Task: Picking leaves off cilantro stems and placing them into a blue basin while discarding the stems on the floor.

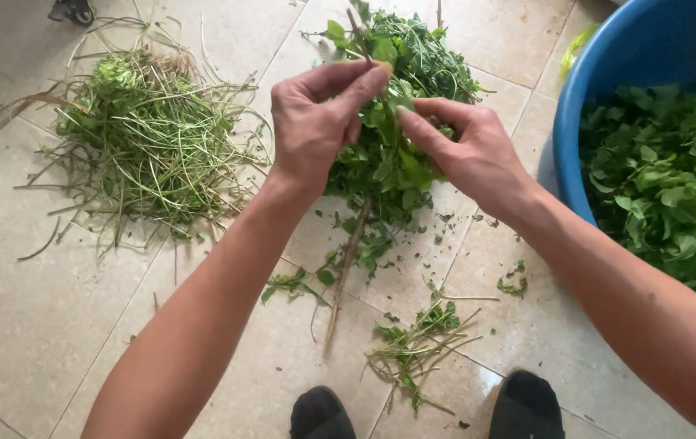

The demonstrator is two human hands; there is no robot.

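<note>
A leafy stem [362, 215] is held above the floor [31, 325], its long axis running from far end down toward the shoes, the left hand [315, 122] pinched near its top, the right hand [470, 150] clamped just beside on its leaves (basin [579, 122] nearer the right).

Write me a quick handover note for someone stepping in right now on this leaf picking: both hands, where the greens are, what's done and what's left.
Left hand: pinches the top of a leafy stalk, held upright above the floor.
Right hand: fingers closed on the leaves of that stalk, midway down.
Blue tub, on the right: holds picked leaves.
Stem pile, far left on the tiles: stripped stalks.
Unpicked greens: heaped on the floor beyond the hands.
Scraps lie near the feet.
Left: strip this stalk, then work through the heap.
</note>
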